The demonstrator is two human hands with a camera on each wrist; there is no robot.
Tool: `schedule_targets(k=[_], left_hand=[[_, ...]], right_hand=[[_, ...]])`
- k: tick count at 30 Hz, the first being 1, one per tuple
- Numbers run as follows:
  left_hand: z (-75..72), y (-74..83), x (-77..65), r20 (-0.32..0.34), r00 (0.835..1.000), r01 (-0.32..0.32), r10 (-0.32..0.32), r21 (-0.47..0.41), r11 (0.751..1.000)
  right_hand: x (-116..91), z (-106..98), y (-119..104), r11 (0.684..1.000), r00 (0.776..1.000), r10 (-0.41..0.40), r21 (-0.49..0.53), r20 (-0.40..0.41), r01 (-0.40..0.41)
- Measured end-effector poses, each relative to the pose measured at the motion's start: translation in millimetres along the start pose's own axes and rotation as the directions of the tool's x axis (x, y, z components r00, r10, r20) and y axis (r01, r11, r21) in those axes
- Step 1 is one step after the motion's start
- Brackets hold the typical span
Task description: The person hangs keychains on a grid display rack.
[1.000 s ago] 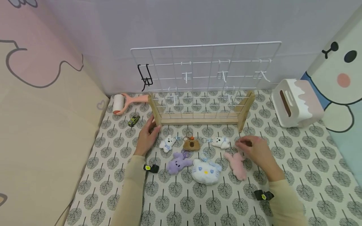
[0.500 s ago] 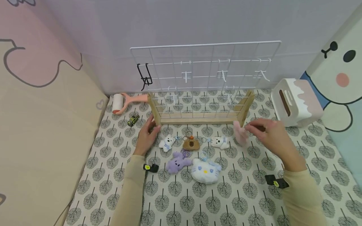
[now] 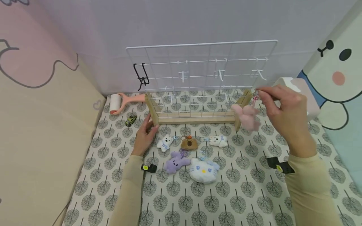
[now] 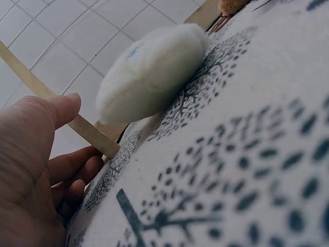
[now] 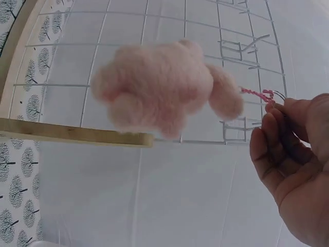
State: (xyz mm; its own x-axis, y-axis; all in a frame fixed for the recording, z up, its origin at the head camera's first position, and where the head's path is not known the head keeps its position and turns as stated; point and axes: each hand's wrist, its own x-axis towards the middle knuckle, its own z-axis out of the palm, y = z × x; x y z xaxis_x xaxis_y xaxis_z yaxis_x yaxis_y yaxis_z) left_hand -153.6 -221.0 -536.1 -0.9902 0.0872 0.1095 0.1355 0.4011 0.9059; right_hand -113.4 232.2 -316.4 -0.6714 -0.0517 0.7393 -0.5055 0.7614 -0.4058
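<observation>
The right hand (image 3: 291, 110) pinches the ring (image 5: 279, 94) of a pink toy (image 3: 248, 117); the toy hangs chain end up, long axis running downward, before the rack's right leg (image 3: 238, 125). The toy is fuzzy and rounded, the rack (image 3: 202, 44) thin white wire on wood. The left hand (image 3: 143, 138) grips the left leg (image 3: 152, 110). Patterned cloth (image 3: 220, 201) shows between toy and white dog (image 3: 218, 141).

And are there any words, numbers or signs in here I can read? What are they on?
No, there are no words, brands or numbers I can read.
Left yellow patch on a black wrist device: too small to read.
Right yellow patch on the other wrist device: too small to read.
Blue marks on the left white toy: too small to tell if they are letters.
</observation>
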Motion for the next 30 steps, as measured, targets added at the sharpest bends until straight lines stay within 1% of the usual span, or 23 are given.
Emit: schedule_targets(k=[2,5,8,12,13,15,16,18,20,22,23,25,28,30], left_hand=[[-0.8,0.6,-0.5,0.0,1.0,0.004,-0.004,0.002,1.0],[-1.7,1.6,-0.6,0.002,1.0,0.006,-0.006,-0.005,1.0],[-1.6,0.3,0.2,0.005,1.0,-0.001,0.001,-0.021,1.0],[-0.2,-2.1,1.2,-0.002,1.0,-0.022,0.022,-0.023,1.0],[0.0,-1.9,1.2,-0.005,1.0,-0.025,0.025,-0.02,0.999],[0.5,-2.0,1.4,-0.009,0.999,-0.031,0.031,-0.008,0.999],[0.3,-1.3,1.1,-0.009,0.999,-0.032,0.032,-0.004,0.999],[0.1,-0.5,1.2,-0.011,1.0,-0.028,0.028,0.01,1.0],[-0.1,-0.3,0.9,-0.011,1.0,-0.024,0.024,0.023,0.999],[-0.2,-0.6,0.8,-0.013,1.0,-0.019,0.019,0.03,0.999],[-0.2,-1.1,1.0,-0.015,1.0,-0.017,0.017,0.034,0.999],[0.0,-2.2,1.2,-0.015,1.0,-0.019,0.02,0.035,0.999],[0.4,-3.3,2.0,-0.012,1.0,-0.027,0.028,0.033,0.999],[0.7,-3.8,2.7,-0.011,0.999,-0.033,0.034,0.032,0.999]], right_hand=[[7.4,1.2,-5.2,0.999,0.996,0.04,0.026,-0.084,-0.038],[16.6,3.3,-9.7,0.994,0.977,0.106,0.058,-0.183,-0.097],[21.9,5.2,-10.1,0.982,0.958,0.181,0.089,-0.225,-0.165],[22.5,10.1,-5.6,0.965,0.942,0.255,0.115,-0.22,-0.235],[21.9,11.5,-3.8,0.965,0.942,0.258,0.113,-0.216,-0.238],[20.5,14.8,-1.4,0.951,0.93,0.297,0.149,-0.217,-0.27],[19.2,15.7,0.2,0.948,0.929,0.305,0.164,-0.211,-0.274],[17.5,18.3,2.6,0.928,0.916,0.347,0.214,-0.199,-0.305],[15.6,21.0,3.8,0.895,0.895,0.407,0.275,-0.18,-0.352],[13.8,23.8,5.5,0.875,0.886,0.434,0.308,-0.159,-0.374],[13.1,25.7,6.2,0.864,0.877,0.454,0.319,-0.156,-0.39],[10.8,28.6,8.0,0.858,0.875,0.462,0.326,-0.147,-0.398],[7.1,33.0,11.2,0.863,0.878,0.454,0.321,-0.153,-0.39],[3.7,35.1,13.1,0.86,0.874,0.461,0.322,-0.153,-0.397]])
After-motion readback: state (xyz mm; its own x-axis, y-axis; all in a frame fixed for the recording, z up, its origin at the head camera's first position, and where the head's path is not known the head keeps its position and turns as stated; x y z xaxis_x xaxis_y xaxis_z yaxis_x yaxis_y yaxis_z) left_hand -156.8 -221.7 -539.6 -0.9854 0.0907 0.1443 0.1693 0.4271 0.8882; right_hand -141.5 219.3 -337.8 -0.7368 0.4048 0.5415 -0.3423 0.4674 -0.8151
